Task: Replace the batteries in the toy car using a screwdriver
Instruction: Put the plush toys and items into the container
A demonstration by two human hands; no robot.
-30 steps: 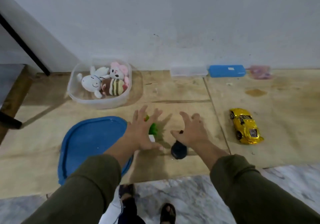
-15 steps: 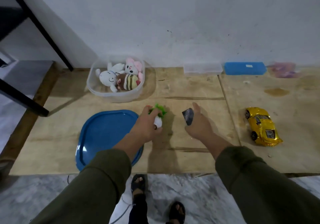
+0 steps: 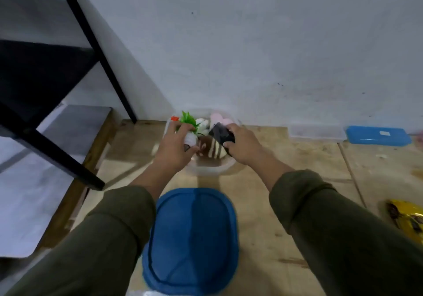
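Observation:
The yellow toy car (image 3: 406, 220) lies at the right edge of the wooden board, partly cut off and blurred. My left hand (image 3: 175, 148) grips a small white toy with green leaves (image 3: 190, 126) over the clear plastic tub (image 3: 206, 169) of plush toys. My right hand (image 3: 240, 145) holds a small black object (image 3: 220, 133) above the same tub. No screwdriver or batteries show.
A blue tub lid (image 3: 192, 240) lies on the board in front of the tub. By the wall sit a clear flat case (image 3: 317, 131) and a blue case (image 3: 377, 135). A black metal frame (image 3: 75, 66) stands at the left. The white wall is close behind.
Both hands lifted their objects from the board and carried them forward and left to the plush-toy tub. The view swung left, pushing the yellow car to the right edge.

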